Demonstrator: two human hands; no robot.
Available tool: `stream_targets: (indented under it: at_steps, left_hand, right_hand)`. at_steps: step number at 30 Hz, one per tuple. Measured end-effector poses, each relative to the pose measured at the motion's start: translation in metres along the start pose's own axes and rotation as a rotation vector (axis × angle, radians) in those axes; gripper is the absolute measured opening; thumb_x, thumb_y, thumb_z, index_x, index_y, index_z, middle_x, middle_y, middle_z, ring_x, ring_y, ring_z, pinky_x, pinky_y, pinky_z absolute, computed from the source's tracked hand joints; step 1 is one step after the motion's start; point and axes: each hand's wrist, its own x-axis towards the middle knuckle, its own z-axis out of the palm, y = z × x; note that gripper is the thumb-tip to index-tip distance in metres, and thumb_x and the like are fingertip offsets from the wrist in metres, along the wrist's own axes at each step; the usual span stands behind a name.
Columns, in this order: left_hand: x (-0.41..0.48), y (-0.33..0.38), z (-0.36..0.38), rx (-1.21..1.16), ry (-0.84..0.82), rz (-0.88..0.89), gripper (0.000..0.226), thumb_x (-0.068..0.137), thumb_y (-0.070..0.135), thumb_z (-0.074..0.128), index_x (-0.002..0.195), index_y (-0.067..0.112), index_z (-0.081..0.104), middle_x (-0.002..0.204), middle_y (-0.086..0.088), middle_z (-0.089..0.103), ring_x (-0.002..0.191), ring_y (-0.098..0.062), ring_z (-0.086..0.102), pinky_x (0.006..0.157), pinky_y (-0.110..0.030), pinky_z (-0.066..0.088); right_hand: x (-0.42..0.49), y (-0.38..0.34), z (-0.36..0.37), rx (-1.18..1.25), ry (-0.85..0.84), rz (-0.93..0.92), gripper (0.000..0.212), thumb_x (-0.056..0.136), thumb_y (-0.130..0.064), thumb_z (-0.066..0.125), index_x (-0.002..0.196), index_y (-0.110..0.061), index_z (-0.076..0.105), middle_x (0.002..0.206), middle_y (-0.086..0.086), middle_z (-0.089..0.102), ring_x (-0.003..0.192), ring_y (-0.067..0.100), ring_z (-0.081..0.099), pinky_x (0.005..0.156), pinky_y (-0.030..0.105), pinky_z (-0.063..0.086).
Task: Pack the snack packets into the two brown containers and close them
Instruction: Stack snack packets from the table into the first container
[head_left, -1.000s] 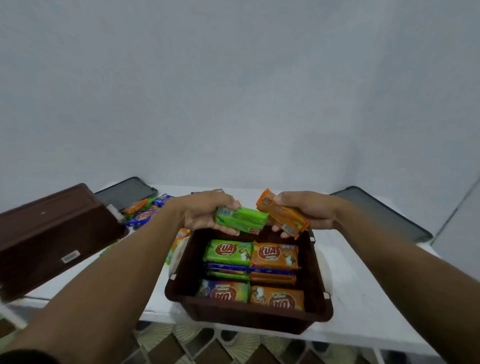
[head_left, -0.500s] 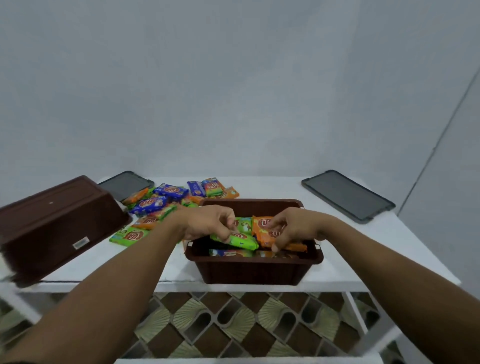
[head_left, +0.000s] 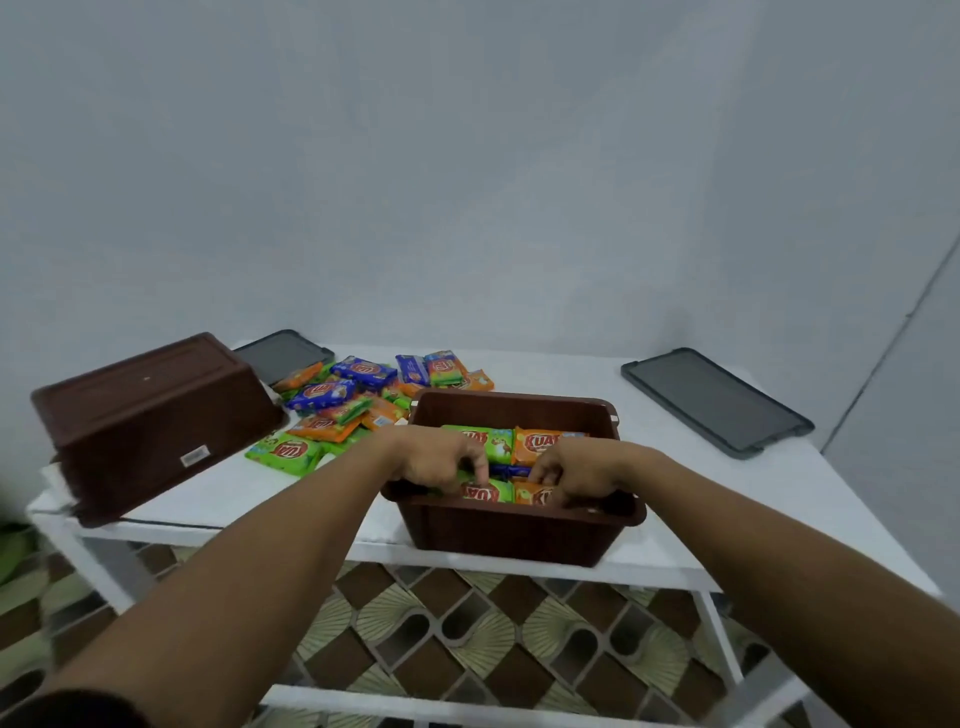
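An open brown container (head_left: 519, 530) stands at the table's front edge, partly filled with snack packets. Both hands reach inside its near end. My left hand (head_left: 441, 465) presses on a green packet (head_left: 485, 491), fingers curled on it. My right hand (head_left: 569, 475) rests on an orange packet (head_left: 532, 496) beside it. Further back in the container lie another green packet (head_left: 493, 441) and another orange one (head_left: 540, 444). The second brown container (head_left: 145, 421) lies upside down at the left. A heap of loose packets (head_left: 363, 400) is behind, between the two containers.
Two dark grey lids lie flat on the white table (head_left: 727, 483): one lid (head_left: 714, 400) at the right back, the other lid (head_left: 283, 353) behind the upturned container. A wall stands close behind the table. Patterned floor tiles show below the table's front edge.
Both hands went down from above the container into its near end, laying the green and orange packets on the packed rows. The camera has pulled back and tilted.
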Motion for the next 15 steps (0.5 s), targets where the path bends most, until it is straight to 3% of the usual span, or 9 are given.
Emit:
stream_targets:
  at_steps: [4,7,10,15]
  left_hand:
    - [0.003,-0.001,0.002,-0.044,0.024,-0.037,0.044,0.090,-0.003,0.062,0.127,0.020,0.063,0.129,-0.004,0.058,0.114,-0.024,0.057,0.097,-0.040,0.051]
    - [0.007,0.002,0.005,-0.023,0.023,-0.101,0.051,0.094,0.003,0.061,0.143,0.019,0.055,0.143,-0.005,0.056,0.127,-0.025,0.054,0.108,-0.041,0.046]
    - [0.011,0.010,0.007,0.138,-0.030,-0.159,0.049,0.100,0.016,0.051,0.149,0.024,0.051,0.148,-0.005,0.050,0.130,-0.027,0.049,0.108,-0.041,0.042]
    - [0.011,0.014,0.007,0.158,-0.065,-0.168,0.050,0.101,0.015,0.048,0.150,0.025,0.049,0.149,-0.006,0.049,0.131,-0.027,0.048,0.106,-0.039,0.042]
  right_hand:
    - [-0.001,0.001,-0.003,0.059,-0.038,0.013,0.042,0.094,-0.025,0.067,0.135,-0.031,0.060,0.120,-0.003,0.065,0.106,0.018,0.062,0.097,0.035,0.049]
    - [-0.001,-0.004,-0.002,-0.076,-0.097,0.018,0.043,0.100,-0.032,0.055,0.143,-0.033,0.051,0.131,-0.001,0.056,0.118,0.020,0.052,0.106,0.038,0.042]
    - [-0.002,-0.007,-0.004,-0.149,-0.137,0.018,0.047,0.102,-0.030,0.049,0.149,-0.033,0.045,0.141,0.001,0.050,0.126,0.023,0.047,0.109,0.039,0.038]
    - [0.000,-0.004,-0.004,-0.109,-0.173,0.009,0.049,0.100,-0.029,0.052,0.149,-0.034,0.044,0.140,0.000,0.052,0.124,0.022,0.049,0.110,0.040,0.039]
